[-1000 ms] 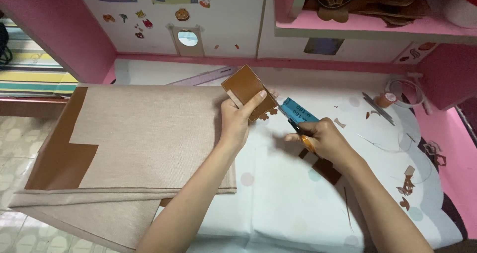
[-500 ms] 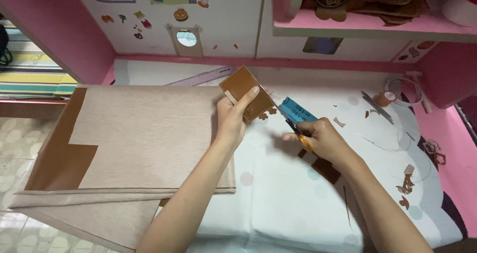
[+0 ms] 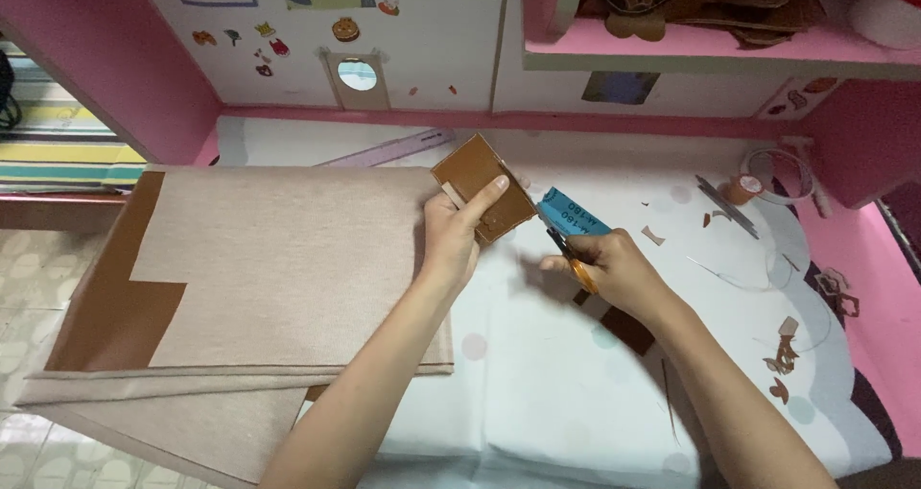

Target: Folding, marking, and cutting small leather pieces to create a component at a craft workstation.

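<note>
Head view | left hand pinches brown leather piece | right hand grips orange-handled scissors | risk: blades near thumb, crooked cut

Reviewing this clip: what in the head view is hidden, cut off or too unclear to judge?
- Scissors: the right hand covers the handles; only an orange bit and dark blades show, so how far they are open is unclear.
- Brown leather piece: the left hand covers its lower left part.
- Beige fabric sheet: its lower corner is cut off by the bottom edge.
- Shelf items: cut off by the top edge.
- Small scraps: too small to identify.
</note>
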